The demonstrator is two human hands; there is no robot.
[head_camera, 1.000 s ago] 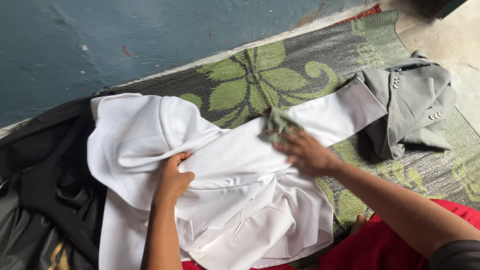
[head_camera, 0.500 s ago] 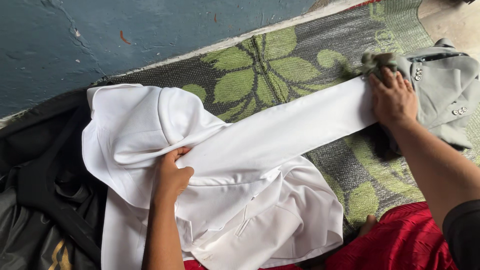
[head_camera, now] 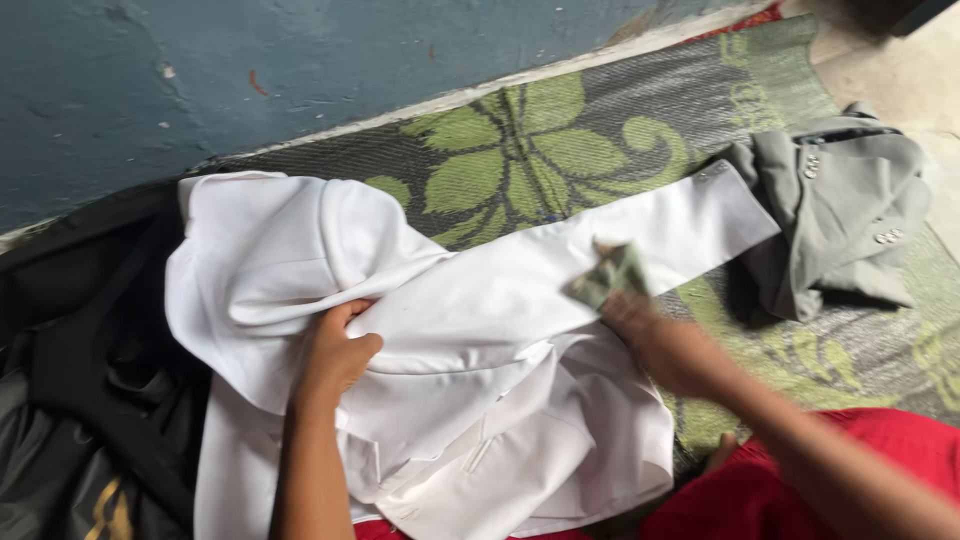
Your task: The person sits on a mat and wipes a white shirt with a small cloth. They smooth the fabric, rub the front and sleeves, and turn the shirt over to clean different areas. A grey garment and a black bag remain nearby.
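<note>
A woven mat [head_camera: 620, 130] with big green leaf patterns on grey covered the floor. Behind the mat rose a scuffed blue-grey wall [head_camera: 250, 70], meeting it along a pale strip. Past the mat's far right corner lay bare pale floor [head_camera: 900, 70]. Daylight was soft and even.

Free room and obstacles on the mat

Bare mat [head_camera: 560, 150] is left open between the wall [head_camera: 300, 60] and the white jacket [head_camera: 470, 330]. The right is blocked by a grey jacket [head_camera: 840, 210], the left by dark clothes [head_camera: 80, 350]; the near edge is closed by red cloth [head_camera: 760, 490].
</note>
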